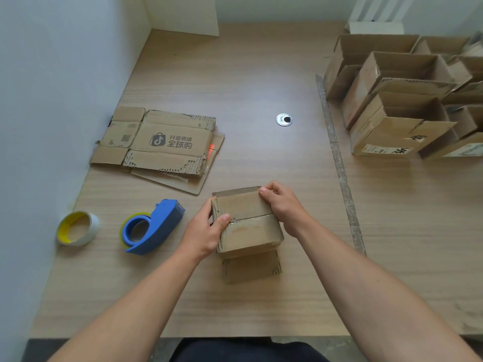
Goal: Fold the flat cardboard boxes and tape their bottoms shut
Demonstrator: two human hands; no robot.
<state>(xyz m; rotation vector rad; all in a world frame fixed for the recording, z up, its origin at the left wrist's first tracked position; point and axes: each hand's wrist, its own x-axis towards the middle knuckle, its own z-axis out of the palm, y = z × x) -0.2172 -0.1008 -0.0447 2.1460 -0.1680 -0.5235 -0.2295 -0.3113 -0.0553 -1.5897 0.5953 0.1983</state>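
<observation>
In the head view, a small box (pixel 248 226) stands on the counter (pixel 235 74), midway along its width and nearer the near edge than the far one. Its two upward flaps are folded shut and meet in a seam across the middle, and another flap (pixel 251 267) sticks out low on the near side. The left hand (pixel 206 231) grips the box's left side, its thumb pressed on the seam's left end. The right hand (pixel 283 205) is clamped on the far right corner, fingers curled over the far flap's edge. Left of the box a blue dispenser (pixel 154 228) lies on its side, and a tape roll (pixel 78 228) sits just by the left edge. Further back along that edge, a stack of flat boxes (pixel 162 145) lies touching the wall (pixel 52 100). A round grommet (pixel 284 119) is set in the counter's middle. Toward the far right corner, folded boxes (pixel 400 100) stand crowded together, open side up.
</observation>
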